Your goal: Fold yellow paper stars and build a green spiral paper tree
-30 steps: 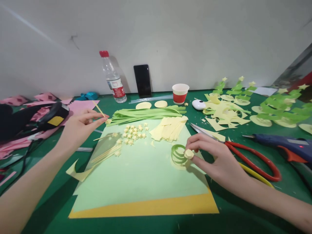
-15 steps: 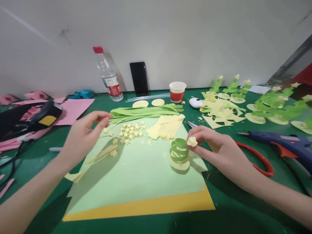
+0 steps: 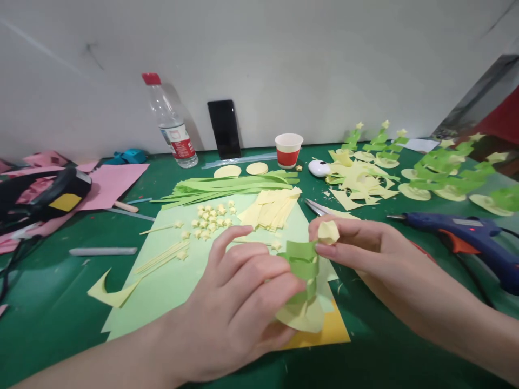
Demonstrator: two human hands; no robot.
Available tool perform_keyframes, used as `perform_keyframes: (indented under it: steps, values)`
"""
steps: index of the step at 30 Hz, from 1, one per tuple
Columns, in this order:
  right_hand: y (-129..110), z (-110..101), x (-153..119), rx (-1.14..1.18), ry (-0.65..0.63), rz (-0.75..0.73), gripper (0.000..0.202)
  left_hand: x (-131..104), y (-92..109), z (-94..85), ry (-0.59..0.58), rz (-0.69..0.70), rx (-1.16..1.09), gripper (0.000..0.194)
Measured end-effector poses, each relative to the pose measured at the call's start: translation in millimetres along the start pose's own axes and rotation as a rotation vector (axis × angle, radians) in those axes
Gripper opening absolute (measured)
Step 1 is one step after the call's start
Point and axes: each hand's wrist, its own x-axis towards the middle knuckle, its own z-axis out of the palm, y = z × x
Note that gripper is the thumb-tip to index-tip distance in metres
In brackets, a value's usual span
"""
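My left hand (image 3: 251, 297) grips a green paper spiral (image 3: 302, 262) on a round pale yellow base (image 3: 302, 316), low over the front right of the light green sheets. Between the thumb and fingers of my right hand (image 3: 365, 248) is a pale yellow paper star (image 3: 328, 232), close to the top of the spiral. Several small folded stars (image 3: 211, 220) lie on the sheet (image 3: 162, 292) behind my left hand. Pale yellow strips (image 3: 271, 208) and green strips (image 3: 227, 186) lie farther back.
A blue glue gun (image 3: 462, 232) and scissors (image 3: 318, 206) lie at the right. Finished spirals (image 3: 454, 167) stand at the back right. A bottle (image 3: 176, 135), phone (image 3: 224, 129) and paper cup (image 3: 288, 150) stand along the wall. Pink paper (image 3: 113, 183) lies at the left.
My left hand has come from the left to the spiral and taken hold of it; the spiral is now tilted. The star is still in my right hand. The view has shifted slightly.
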Motion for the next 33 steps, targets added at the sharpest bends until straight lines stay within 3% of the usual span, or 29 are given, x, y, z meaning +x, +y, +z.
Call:
perform_keyframes:
  steps: [6, 19, 22, 26, 33]
  values:
    - [-1, 2, -3, -0.122, 0.058, -0.032, 0.02, 0, 0, 0.5, 0.031, -0.024, -0.038, 0.012]
    - [-6, 2, -4, -0.26, 0.084, -0.211, 0.018, 7, 0, -10.2, -0.057, -0.051, -0.083, 0.007]
    - [-5, 1, -4, -0.298, 0.114, -0.242, 0.019, 8, -1, -7.5, -0.034, -0.05, -0.071, 0.005]
    - [-4, -1, -4, -0.317, 0.189, -0.237, 0.022, 6, -1, -2.8, 0.005, -0.04, -0.007, 0.016]
    - [-3, -2, -4, -0.186, 0.19, -0.206, 0.016, 15, 15, -2.6, 0.05, 0.107, 0.171, 0.009]
